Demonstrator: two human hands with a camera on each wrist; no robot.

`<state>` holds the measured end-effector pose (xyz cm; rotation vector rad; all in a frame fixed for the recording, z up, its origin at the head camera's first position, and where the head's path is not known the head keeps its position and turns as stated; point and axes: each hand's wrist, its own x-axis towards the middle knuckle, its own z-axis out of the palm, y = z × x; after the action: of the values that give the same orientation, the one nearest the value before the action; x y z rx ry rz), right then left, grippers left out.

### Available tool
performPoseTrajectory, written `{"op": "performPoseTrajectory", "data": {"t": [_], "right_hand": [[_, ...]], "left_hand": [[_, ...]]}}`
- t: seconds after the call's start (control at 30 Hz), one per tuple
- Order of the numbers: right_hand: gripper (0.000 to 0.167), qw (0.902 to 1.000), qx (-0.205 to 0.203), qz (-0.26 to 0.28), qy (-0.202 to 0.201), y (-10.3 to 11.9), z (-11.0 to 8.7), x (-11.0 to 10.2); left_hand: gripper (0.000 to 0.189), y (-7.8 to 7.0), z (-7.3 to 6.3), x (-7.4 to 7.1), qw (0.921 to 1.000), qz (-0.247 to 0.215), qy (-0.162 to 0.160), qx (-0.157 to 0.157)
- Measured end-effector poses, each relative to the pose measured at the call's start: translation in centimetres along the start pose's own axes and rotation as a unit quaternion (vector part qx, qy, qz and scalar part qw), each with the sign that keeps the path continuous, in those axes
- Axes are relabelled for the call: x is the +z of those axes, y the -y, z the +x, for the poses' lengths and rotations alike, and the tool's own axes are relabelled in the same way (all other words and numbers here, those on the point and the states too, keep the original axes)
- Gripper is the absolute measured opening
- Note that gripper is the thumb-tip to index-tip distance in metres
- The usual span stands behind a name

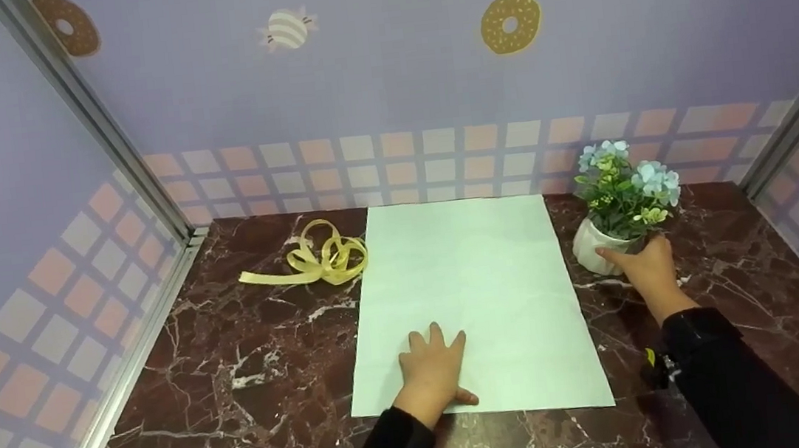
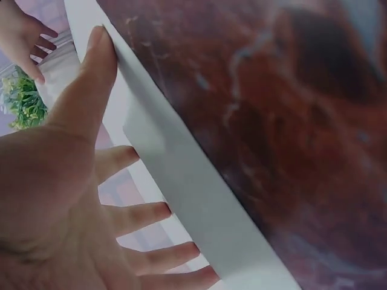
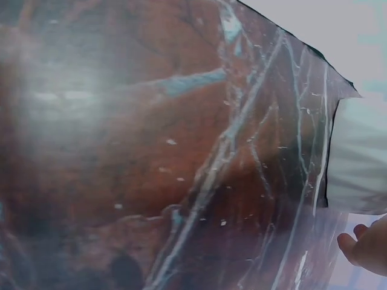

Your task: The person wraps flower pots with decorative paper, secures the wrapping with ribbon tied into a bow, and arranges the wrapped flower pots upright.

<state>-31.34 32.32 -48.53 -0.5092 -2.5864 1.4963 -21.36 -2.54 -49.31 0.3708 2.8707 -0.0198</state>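
A large white sheet of paper (image 1: 480,282) lies flat on the dark marbled table. My left hand (image 1: 434,372) rests on its lower left part, fingers spread and thumb near the bottom edge. In the left wrist view, the left hand (image 2: 66,181) stretches over the paper's edge. At the right stands a white ribbed pot (image 1: 590,248) holding artificial blue flowers (image 1: 655,182) and green leaves. My right hand (image 1: 649,272) is right at the pot's near side, thumb and fingers apart. The right wrist view shows the right hand (image 3: 372,251) close beside the white pot (image 3: 360,157).
A looped yellow ribbon (image 1: 329,261) lies left of the paper, one loop at its edge. Purple wall panels (image 1: 405,67) with pink and white checks border the back and sides. The marbled table (image 1: 275,385) extends around the paper.
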Motion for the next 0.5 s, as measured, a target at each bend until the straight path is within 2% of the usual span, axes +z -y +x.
{"op": "performPoseTrajectory", "data": {"t": [0.17,0.4,0.5], "right_hand": [[0.113,0.9998,0.014,-0.009,0.008,0.3,0.4,-0.2],[0.113,0.9999,-0.001,-0.017,-0.001,0.9,1.5,-0.1],[0.117,0.9994,0.013,-0.03,0.007,1.2,1.9,0.0]], "left_hand": [[0.109,-0.4,0.1,-0.1,0.9999,0.015,0.0,0.003],[0.109,-0.6,0.0,-0.2,0.9993,0.037,-0.003,0.006],[0.107,-0.5,0.0,-0.2,0.9991,0.042,-0.006,0.007]]}}
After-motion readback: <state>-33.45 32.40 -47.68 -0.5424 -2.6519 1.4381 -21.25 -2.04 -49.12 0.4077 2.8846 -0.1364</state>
